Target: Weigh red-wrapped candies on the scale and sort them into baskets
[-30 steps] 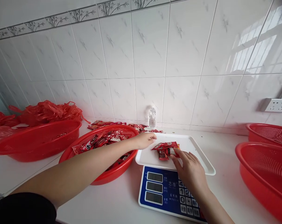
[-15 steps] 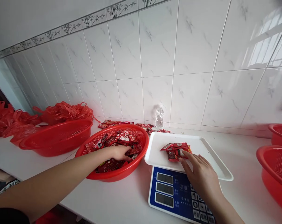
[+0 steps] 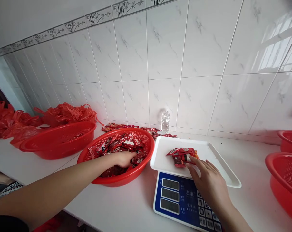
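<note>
My left hand (image 3: 125, 159) reaches into a red plastic basket (image 3: 148, 149) heaped with small red snack packets (image 3: 121, 143). Its fingertips are sunk among the packets, so whether they grip one is hidden. On the right, my right hand (image 3: 207, 172) hovers over the front of a white tray (image 3: 218, 161), thumb and fingers apart. Its fingertips touch or nearly touch a small pile of red packets (image 3: 180, 158) lying on the tray. The tray sits on a digital scale (image 3: 184, 199) with a blue panel, three displays and keys partly covered by my right hand.
Another red basket (image 3: 56, 145) stands to the left, before heaps of red plastic bags (image 3: 68, 114). More flat packets (image 3: 119, 126) and a clear bottle (image 3: 165, 120) line the tiled wall. Red baskets (image 3: 286, 180) stand at the far right.
My left hand has sunk slightly deeper among the packets, its fingertips now more covered. The right hand stays over the tray's packets. The view has shifted slightly.
</note>
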Tool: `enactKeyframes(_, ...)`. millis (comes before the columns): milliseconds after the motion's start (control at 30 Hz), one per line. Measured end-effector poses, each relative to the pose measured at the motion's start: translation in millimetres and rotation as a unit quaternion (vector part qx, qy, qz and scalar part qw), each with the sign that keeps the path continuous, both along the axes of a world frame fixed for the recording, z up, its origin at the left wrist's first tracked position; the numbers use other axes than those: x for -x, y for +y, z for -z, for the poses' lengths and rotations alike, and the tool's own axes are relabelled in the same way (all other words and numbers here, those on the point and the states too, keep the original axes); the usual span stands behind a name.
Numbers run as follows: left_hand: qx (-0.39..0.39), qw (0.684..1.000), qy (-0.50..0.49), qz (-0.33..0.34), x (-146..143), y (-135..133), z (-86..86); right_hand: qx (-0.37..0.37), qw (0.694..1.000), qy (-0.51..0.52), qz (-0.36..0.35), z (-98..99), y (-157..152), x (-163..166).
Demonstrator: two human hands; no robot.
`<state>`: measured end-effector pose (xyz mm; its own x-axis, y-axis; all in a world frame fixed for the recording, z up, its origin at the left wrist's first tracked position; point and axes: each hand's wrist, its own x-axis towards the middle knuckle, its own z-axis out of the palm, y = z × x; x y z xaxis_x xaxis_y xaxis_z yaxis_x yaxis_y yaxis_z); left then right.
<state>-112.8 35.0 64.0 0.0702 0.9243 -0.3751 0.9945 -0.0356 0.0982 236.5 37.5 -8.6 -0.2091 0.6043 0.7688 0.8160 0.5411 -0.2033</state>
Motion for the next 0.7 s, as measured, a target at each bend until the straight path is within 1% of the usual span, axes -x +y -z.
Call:
enactKeyframes(167, 0.050, 0.999, 0.004, -0.002, -6, -5, -15.7, 0.003, 1.000, -0.005, 0.006, 0.0, 0, -1)
enactKeyframes(267, 0.045, 0.999, -0.012, -0.007, -6, -7, -25.7, 0.012, 1.000, -0.002, 0.003, -1.4, 0, -1)
enactKeyframes(367, 0.010, 0.999, -0.027, -0.014, -3, -5, -41.7, 0.015, 1.000, 0.012, 0.000, -3.8, -1, 0)
enactKeyframes(467, -0.079, 0.992, -0.092, -0.036, -6, 3, -61.6, 0.019, 1.000, 0.022, -0.008, -5.5, -1, 1)
enactKeyframes(533, -0.133, 0.977, -0.165, -0.041, -16, 11, -71.2, 0.025, 0.999, 0.025, -0.013, -5.6, -1, 1)
enactKeyframes(600, -0.138, 0.960, -0.240, -0.030, -34, 18, -73.6, 0.032, 0.999, 0.028, -0.016, -5.4, -1, 1)
enactKeyframes(667, -0.115, 0.951, -0.287, -0.015, -57, 23, -68.1, 0.038, 0.999, 0.031, -0.016, -5.4, 0, 0)
enactKeyframes(700, -0.114, 0.949, -0.294, -0.010, -69, 24, -62.8, 0.039, 0.999, 0.032, -0.015, -5.7, 0, 0)
